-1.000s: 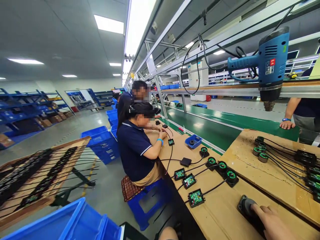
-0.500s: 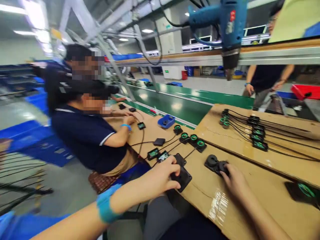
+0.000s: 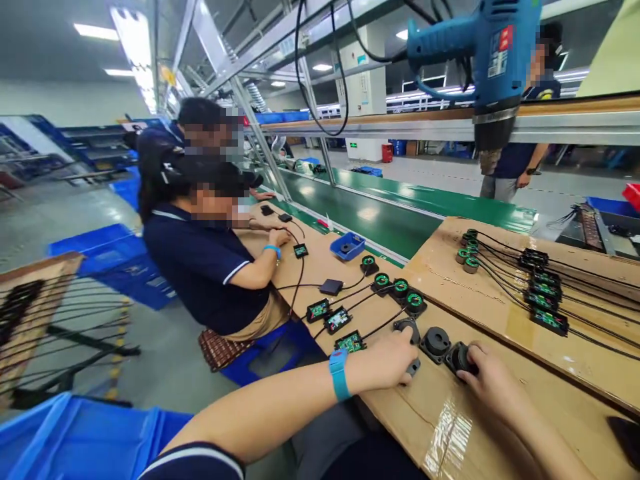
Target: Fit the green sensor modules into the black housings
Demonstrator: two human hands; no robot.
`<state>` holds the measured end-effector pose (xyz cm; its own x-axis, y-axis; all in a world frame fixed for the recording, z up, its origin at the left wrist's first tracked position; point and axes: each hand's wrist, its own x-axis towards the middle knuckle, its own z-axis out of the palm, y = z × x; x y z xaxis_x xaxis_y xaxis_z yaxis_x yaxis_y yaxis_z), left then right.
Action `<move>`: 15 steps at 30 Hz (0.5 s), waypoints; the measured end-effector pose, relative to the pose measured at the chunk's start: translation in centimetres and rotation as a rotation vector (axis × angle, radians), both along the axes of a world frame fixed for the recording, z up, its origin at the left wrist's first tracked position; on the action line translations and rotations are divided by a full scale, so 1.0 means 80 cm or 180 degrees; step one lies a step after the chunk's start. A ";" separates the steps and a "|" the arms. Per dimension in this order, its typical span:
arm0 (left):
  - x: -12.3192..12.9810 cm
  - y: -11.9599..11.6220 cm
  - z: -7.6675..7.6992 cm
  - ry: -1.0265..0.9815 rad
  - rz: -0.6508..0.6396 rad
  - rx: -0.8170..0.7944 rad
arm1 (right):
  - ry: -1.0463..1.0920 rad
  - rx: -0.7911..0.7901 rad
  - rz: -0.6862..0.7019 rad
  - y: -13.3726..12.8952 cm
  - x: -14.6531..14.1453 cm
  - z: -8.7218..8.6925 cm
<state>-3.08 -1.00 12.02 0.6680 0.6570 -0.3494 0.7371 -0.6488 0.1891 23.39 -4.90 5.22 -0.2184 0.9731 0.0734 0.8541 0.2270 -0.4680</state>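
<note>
Factory assembly floor, green conveyor belt [image 3: 367, 213], circuit boards [image 3: 338, 319], heat gun [image 3: 495, 73]

Left hand [image 3: 397, 357], out of view one second ago and raised at the table [image 3: 453, 440] edge with dark parts [image 3: 413, 367] half a second ago, is now lowered among them, just beside the middle round housing. Right hand [image 3: 477, 367], formerly with one finger extended to a housing, now has thumb and fingers about the end housing [image 3: 461, 358]. Nearest circuit board [image 3: 350, 341], hidden by the left hand half a second ago, shows again.
</note>
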 end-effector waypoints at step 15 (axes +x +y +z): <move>-0.027 0.017 -0.045 -0.1124 0.0308 0.0386 | -0.0052 0.0504 0.0403 0.041 -0.062 -0.020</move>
